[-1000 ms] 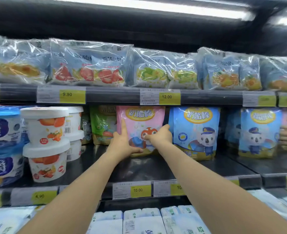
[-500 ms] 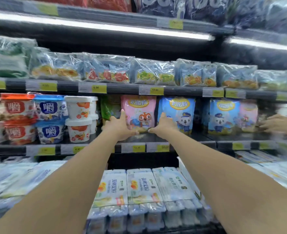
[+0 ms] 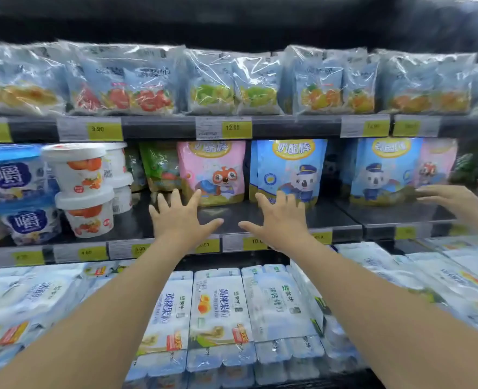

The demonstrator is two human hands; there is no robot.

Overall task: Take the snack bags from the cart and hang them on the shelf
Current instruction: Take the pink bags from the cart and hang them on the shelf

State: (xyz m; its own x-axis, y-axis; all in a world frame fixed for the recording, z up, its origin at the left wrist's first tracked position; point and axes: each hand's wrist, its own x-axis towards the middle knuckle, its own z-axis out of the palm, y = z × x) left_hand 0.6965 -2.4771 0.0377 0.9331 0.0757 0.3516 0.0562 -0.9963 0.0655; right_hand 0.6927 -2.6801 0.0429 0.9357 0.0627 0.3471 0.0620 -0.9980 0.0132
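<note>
Head view, left hand (image 3: 180, 220), right hand (image 3: 280, 223) splayed empty, bare shelf (image 3: 230, 214) before pink bag (image 3: 212, 169)

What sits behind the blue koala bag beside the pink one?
The left edge of another blue bag shows behind the blue koala bag. Anything deeper on the shelf is covered.

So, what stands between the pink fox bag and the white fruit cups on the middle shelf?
A green snack bag, between the pink fox bag and the white fruit cups, in the head view.
</note>
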